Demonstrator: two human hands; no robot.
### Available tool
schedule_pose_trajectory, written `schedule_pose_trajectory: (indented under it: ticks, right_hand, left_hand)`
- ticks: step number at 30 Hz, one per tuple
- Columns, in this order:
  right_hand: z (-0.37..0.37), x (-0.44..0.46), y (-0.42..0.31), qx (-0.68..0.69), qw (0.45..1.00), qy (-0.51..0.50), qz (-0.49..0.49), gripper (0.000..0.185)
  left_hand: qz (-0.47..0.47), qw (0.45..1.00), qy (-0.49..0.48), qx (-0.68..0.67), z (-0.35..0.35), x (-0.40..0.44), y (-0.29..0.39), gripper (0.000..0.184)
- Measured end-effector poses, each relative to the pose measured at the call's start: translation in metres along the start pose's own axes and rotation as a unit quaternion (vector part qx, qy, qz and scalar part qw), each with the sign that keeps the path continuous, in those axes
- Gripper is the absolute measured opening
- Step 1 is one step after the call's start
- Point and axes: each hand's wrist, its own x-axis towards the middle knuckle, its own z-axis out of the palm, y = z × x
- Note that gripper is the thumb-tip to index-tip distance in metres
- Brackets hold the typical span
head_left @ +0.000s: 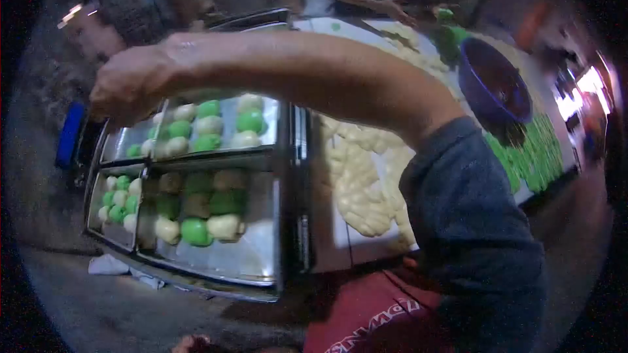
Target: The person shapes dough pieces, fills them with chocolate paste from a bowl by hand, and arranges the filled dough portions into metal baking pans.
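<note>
My right arm reaches across the view to the left, and my right hand (127,85) is closed over the far left corner of the trays. Its fingers are curled and blurred; what they hold cannot be made out. Under the forearm, metal trays (260,248) hold rows of green and cream dough balls (197,231). A blue object (69,136) is just below and left of the right hand. At the bottom edge a small part of my left hand (191,344) shows, its fingers mostly out of frame.
Cream dough pieces (360,183) lie on a white table (340,245) to the right of the trays. Beyond the sleeve are a dark purple basin (481,85) and green dough strips (536,153). Another person's hand (394,10) is at the far side. White cloths (108,265) lie below the trays.
</note>
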Motion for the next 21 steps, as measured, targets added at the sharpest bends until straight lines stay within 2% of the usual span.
schedule_pose_trajectory:
  ticks: [1, 2, 4, 5, 7, 9, 10, 12, 13, 14, 15, 17, 19, 21]
  right_hand:
    - [-0.031, -0.031, 0.000, 0.026, 0.999, 0.039, -0.016, 0.030]
    - [-0.056, -0.071, -0.001, 0.049, 0.995, 0.081, -0.038, 0.033]
    - [-0.109, -0.181, -0.031, 0.031, 0.996, 0.077, 0.013, 0.028]
    - [-0.141, -0.237, -0.059, 0.020, 0.996, 0.076, 0.031, 0.027]
    - [-0.175, -0.328, -0.095, -0.024, 0.981, 0.045, 0.185, 0.025]
    - [-0.186, -0.430, -0.136, -0.049, 0.907, 0.030, 0.417, 0.028]
    - [-0.189, -0.489, -0.165, -0.040, 0.859, 0.044, 0.508, 0.030]
    - [-0.188, -0.590, -0.222, -0.043, 0.737, 0.088, 0.668, 0.033]
    - [-0.174, -0.635, -0.243, -0.085, 0.712, 0.118, 0.687, 0.036]
    - [-0.158, -0.674, -0.269, -0.115, 0.657, 0.121, 0.735, 0.037]
    - [-0.147, -0.695, -0.295, -0.024, 0.534, 0.116, 0.837, 0.040]
    - [-0.103, -0.745, -0.349, -0.030, 0.505, 0.074, 0.859, 0.044]
    - [-0.047, -0.792, -0.378, -0.153, 0.614, 0.058, 0.772, 0.040]
    - [-0.036, -0.798, -0.387, -0.146, 0.656, 0.054, 0.739, 0.033]
  left_hand:
    - [0.078, 0.987, -0.052, -0.130, -0.057, -0.015, -0.051, 0.036]
    - [0.022, 0.889, -0.301, -0.344, -0.032, 0.008, -0.032, 0.040]
    - [-0.037, 0.785, -0.478, -0.392, 0.024, 0.006, 0.006, 0.039]
    - [-0.066, 0.718, -0.545, -0.428, 0.043, -0.004, 0.002, 0.037]
    - [-0.115, 0.563, -0.661, -0.483, 0.080, -0.033, -0.016, 0.035]
    - [-0.233, 0.662, -0.621, -0.349, 0.103, -0.092, 0.033, 0.033]
    - [-0.305, 0.604, -0.686, -0.268, 0.120, -0.110, 0.048, 0.037]
    - [0.053, 0.686, -0.704, -0.175, 0.167, -0.162, 0.095, 0.022]
    - [-0.083, 0.638, -0.752, -0.145, 0.187, -0.181, 0.104, 0.024]
    - [-0.213, 0.575, -0.782, -0.107, 0.205, -0.204, 0.113, 0.025]
    - [-0.338, 0.499, -0.796, -0.063, 0.223, -0.227, 0.122, 0.027]
    - [-0.282, 0.472, -0.834, -0.030, 0.266, -0.288, 0.148, 0.028]
    - [-0.239, 0.462, -0.854, -0.028, 0.292, -0.327, 0.163, 0.029]
    - [-0.202, 0.462, -0.862, -0.049, 0.314, -0.352, 0.174, 0.028]
